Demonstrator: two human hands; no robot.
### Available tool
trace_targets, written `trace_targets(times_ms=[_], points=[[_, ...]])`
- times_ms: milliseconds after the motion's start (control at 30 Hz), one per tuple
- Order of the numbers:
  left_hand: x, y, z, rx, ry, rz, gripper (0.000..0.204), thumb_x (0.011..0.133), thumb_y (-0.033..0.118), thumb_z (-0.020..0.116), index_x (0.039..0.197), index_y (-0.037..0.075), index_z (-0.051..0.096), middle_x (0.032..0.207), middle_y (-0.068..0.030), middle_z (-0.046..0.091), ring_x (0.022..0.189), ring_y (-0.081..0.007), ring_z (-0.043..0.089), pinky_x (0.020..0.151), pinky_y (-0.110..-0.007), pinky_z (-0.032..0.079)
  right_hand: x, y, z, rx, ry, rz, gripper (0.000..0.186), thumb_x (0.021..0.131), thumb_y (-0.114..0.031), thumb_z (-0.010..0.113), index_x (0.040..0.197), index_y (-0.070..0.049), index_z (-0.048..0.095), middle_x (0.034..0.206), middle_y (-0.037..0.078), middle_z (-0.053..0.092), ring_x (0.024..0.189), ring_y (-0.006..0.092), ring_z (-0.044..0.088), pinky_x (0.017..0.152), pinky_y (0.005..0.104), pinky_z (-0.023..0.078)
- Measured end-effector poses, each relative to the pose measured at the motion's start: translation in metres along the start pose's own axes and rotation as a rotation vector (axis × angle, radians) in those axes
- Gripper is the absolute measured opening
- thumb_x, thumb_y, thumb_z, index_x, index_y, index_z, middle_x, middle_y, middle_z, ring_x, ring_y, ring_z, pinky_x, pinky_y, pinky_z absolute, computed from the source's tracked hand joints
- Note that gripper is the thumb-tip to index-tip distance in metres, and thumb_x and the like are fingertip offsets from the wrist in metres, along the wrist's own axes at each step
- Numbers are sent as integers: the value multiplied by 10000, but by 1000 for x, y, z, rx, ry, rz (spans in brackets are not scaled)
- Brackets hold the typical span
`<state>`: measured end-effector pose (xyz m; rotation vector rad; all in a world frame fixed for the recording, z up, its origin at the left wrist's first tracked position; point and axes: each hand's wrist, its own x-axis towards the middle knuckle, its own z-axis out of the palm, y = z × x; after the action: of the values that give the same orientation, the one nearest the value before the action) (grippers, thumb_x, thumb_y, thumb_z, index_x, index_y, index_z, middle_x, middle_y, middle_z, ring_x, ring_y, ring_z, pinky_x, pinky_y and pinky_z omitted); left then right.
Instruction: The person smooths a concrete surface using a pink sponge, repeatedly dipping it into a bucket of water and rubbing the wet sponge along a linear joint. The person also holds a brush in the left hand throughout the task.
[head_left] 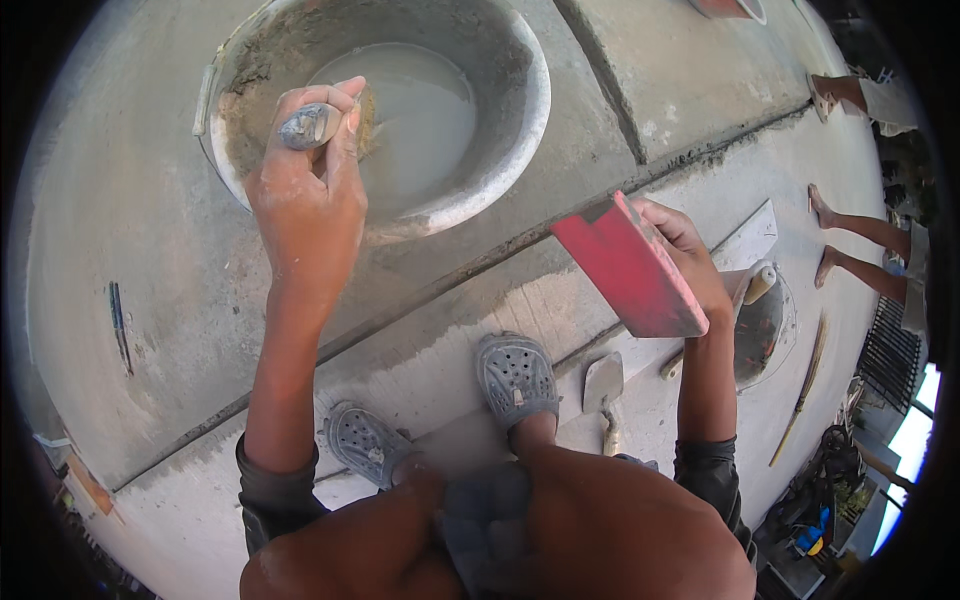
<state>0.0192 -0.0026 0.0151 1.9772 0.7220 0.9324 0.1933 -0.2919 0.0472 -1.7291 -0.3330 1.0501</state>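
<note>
1. Over the left part of a wide bucket (538, 110) of cloudy grey water (430, 120), the left hand (308, 205) is closed around a tool with a smeared handle (305, 128); its lower end is mostly hidden, so I cannot tell whether it touches the water.
2. To the right of that bucket, the right hand (688, 255) grips a red float (635, 280), its flat face turned leftward, raised above the concrete floor (200, 300).
3. Between the grey clogs (517, 375) and the right forearm, a trowel (603, 383) lies on the floor.
4. Just beyond the right forearm is a second bucket (752, 345), with a pale-handled tool (762, 283) at its rim.
5. Near the right edge, other people's bare legs (870, 230) show.
</note>
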Motion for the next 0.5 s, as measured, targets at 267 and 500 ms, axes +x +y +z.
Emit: trace_targets(times_ms=[267,500], points=[[7,16,4,120,44,26,65,1020,-44,630,1074,-23,657,1053,-102,749,957,-136,713,864,-286,569,75,41,5,-808,-223,-86,296,956,-280,797,1064,-4,812,825,131,780,759,209,741,739,344,584],[1,-5,21,-83,162,181,20,1007,-35,647,987,-37,649,912,-90,725,865,-124,694,779,-281,557,108,34,67,-1312,-348,-213,283,837,-265,830,931,1,819,856,230,763,827,357,761,822,439,592]])
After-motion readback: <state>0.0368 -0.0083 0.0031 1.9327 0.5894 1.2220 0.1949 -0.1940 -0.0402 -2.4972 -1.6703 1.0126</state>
